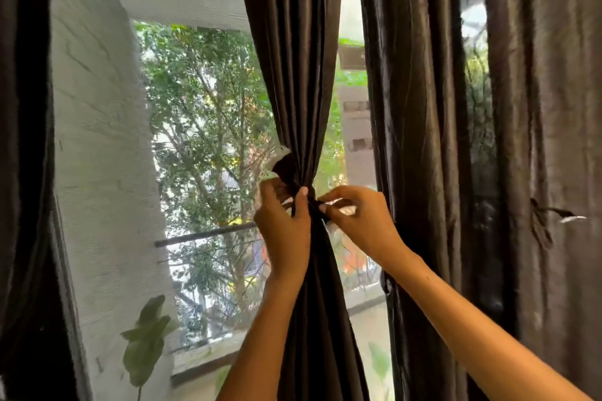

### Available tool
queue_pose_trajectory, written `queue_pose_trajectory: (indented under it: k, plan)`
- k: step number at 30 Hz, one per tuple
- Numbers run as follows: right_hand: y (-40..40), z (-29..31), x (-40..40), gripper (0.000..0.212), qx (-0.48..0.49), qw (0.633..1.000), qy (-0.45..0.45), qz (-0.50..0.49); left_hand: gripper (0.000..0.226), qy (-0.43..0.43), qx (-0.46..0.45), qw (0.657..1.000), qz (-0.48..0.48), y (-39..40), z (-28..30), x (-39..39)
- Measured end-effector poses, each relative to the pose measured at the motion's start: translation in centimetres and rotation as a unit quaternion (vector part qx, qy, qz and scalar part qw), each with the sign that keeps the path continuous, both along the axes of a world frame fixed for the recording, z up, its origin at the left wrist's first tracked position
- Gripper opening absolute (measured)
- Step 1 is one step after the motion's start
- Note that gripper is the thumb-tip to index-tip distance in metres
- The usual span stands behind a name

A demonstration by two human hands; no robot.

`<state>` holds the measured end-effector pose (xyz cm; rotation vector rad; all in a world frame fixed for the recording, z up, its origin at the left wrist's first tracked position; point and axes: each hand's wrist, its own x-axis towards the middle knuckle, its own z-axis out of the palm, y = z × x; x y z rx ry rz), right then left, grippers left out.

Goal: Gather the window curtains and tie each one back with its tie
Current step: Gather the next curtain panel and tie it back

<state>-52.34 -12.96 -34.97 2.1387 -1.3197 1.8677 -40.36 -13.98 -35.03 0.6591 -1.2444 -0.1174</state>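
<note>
A dark brown curtain (293, 75) hangs in the middle of the window, bunched tight at its waist. A dark tie (314, 203) wraps that waist. My left hand (285, 225) grips the gathered fabric and the tie from the left, thumb pressed on the front. My right hand (358, 218) pinches the tie's end on the right side. A loop of dark fabric (285, 168) sticks out just above my left hand. A second, wider curtain (423, 140) hangs loose to the right, with a tie end (560, 213) dangling from it.
Another dark curtain (22, 172) covers the far left edge. Behind the glass are a white wall (97, 140), a railing (205, 234) and trees. A large green leaf (146, 338) stands at the lower left by the sill.
</note>
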Motion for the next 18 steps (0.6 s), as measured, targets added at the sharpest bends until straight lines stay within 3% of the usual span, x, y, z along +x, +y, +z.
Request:
queue_pose_trajectory:
  k: [5,9,13,18]
  plan:
    - [1.8,-0.3,-3.4,0.009,-0.032,0.997,0.054,-0.035,0.062,-0.004,-0.093,0.99,0.104,2.8,-0.8,-4.1]
    - [3.3,0.8,-8.7,0.009,-0.041,0.996,0.044,-0.062,0.044,-0.093,-0.18,0.971,0.131,4.5,-0.5,-8.9]
    - [5.0,2.5,-14.9,0.009,-0.066,0.995,0.04,-0.071,0.038,-0.146,-0.108,0.981,0.067,5.5,1.2,-14.9]
    - [6.0,6.2,-24.1,0.007,-0.094,0.992,0.032,-0.073,0.03,-0.149,-0.062,0.984,0.072,6.0,6.1,-21.9]
